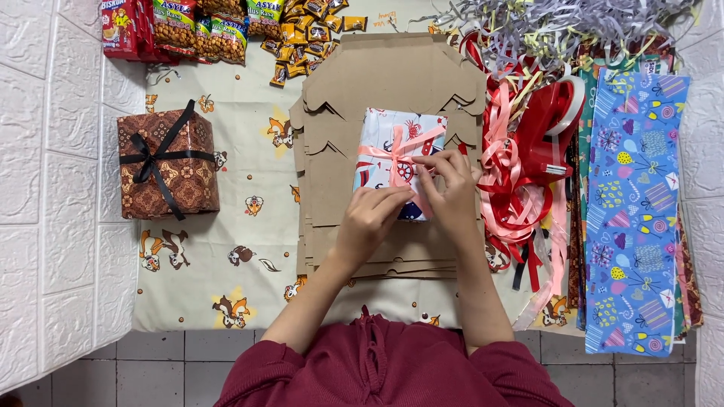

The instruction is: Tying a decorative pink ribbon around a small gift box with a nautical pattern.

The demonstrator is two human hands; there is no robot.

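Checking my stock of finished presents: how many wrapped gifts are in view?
2: a brown gift with a black bow at left, and a light gift under both hands at centre. Others may be hidden.

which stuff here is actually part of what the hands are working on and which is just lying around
In hand:
- left hand pressing on the wrapped gift box
- right hand pinching the pink ribbon tied round it
- stack of flat cardboard under the box

Lying about:
- brown gift box with black bow
- snack packets
- red tape dispenser
- loose ribbons
- blue wrapping paper
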